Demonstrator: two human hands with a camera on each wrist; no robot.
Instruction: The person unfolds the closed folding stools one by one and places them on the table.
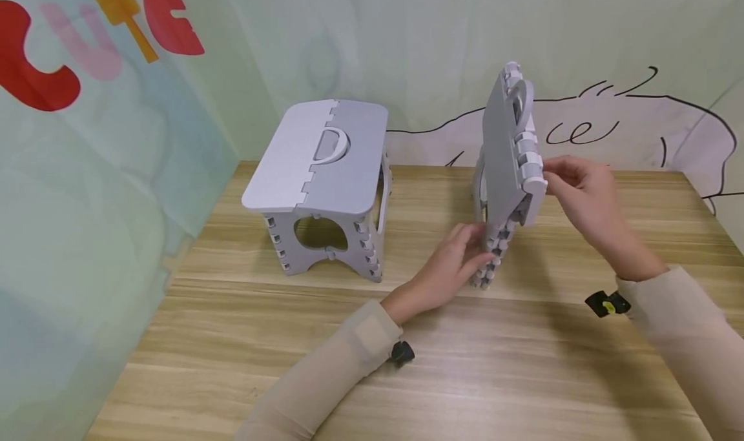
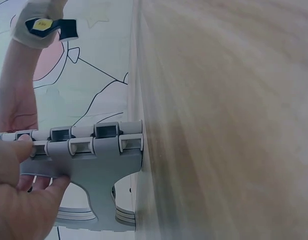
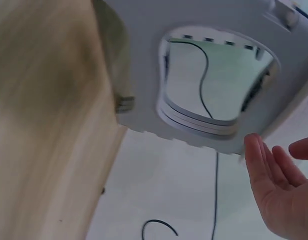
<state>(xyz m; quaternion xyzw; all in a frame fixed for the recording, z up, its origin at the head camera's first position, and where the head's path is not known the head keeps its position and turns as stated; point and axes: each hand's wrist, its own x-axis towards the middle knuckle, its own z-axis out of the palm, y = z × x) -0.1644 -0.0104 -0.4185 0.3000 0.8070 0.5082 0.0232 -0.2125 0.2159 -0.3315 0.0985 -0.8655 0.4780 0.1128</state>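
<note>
A partly folded grey and white folding stool (image 1: 501,153) stands on the table at the right, its two seat halves folded upright and its carry handles at the top. Low on its near side, my left hand (image 1: 444,266) grips the hinged leg edge. The left wrist view shows that thumb on the hinge (image 2: 81,146) and the fingertips at the panel below. My right hand (image 1: 589,199) is at the stool's right side. In the right wrist view, its fingers (image 3: 256,165) are fairly straight at the edge of a leg panel (image 3: 141,65), the thumb apart.
A second folding stool (image 1: 354,163) stands unfolded to the left, seat flat and legs spread. Both are on a wood-grain table (image 1: 325,338). Behind them hangs a pale printed backdrop (image 1: 430,53), which also runs along the left side.
</note>
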